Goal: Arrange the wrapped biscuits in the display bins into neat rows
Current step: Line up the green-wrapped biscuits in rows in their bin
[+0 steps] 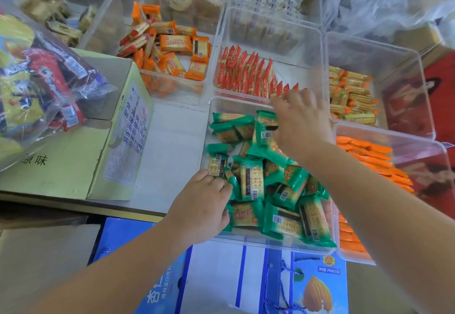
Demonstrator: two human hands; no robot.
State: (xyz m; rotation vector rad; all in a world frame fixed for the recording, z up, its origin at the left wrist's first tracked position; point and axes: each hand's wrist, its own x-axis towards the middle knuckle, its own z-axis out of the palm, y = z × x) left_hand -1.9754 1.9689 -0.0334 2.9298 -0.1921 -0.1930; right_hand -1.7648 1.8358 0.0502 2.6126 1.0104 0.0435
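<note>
Head view: we look down on a clear display bin [209, 116] holding a loose, jumbled heap of green packets [251, 180], wrapped biscuits that lie at every angle and overlap one another. Our left hand [204, 205] sits at the near left corner of this bin, knuckles up, its fingers curled narrowly over the packets at the edge of the heap; the thumb is hidden beneath. Our right hand [300, 121] reaches across the far side of the same bin, blurred, fingers stretched forward and slightly spread, with the tips near the far rim and the palm above the green packets.

Just beyond that rim, a second clear bin holds red packets [243, 74] standing on edge in tidy rows. To its left, orange packets [172, 47] lie in a heap in another bin. To the right, yellow packets [352, 97] are stacked flat, and nearer us a bin holds a row of orange sticks [369, 153]. A pale green carton [61, 166] rests at left with a clear bag of snacks [37, 79] on it, and a blue box [307, 284] lies under the bin's near edge.
</note>
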